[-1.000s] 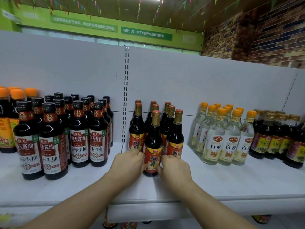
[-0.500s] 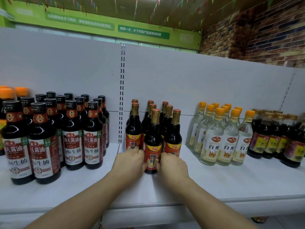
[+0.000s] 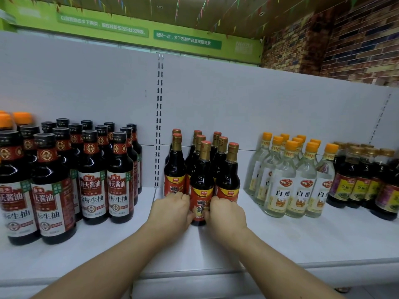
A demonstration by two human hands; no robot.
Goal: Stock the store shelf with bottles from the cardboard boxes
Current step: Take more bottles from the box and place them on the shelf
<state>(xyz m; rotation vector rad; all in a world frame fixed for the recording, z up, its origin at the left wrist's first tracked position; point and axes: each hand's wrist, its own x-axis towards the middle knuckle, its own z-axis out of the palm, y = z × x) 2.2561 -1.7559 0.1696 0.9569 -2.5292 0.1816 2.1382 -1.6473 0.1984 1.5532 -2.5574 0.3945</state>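
Observation:
A dark sauce bottle (image 3: 201, 180) with a gold neck and red-orange label stands upright on the white shelf (image 3: 280, 238), at the front of a cluster of matching bottles (image 3: 224, 167). My left hand (image 3: 170, 212) grips its lower left side. My right hand (image 3: 226, 214) grips its lower right side. Both sets of fingers curl round the label near the base. No cardboard box is in view.
Large black-capped soy sauce bottles (image 3: 92, 180) fill the shelf's left part. Clear white-vinegar bottles with orange caps (image 3: 291, 182) stand to the right, then dark bottles with gold caps (image 3: 364, 182). A slotted upright (image 3: 159, 117) splits the back panel. Bare shelf lies in front.
Both hands have pushed the front bottle a little further back toward its cluster. My view has shifted slightly.

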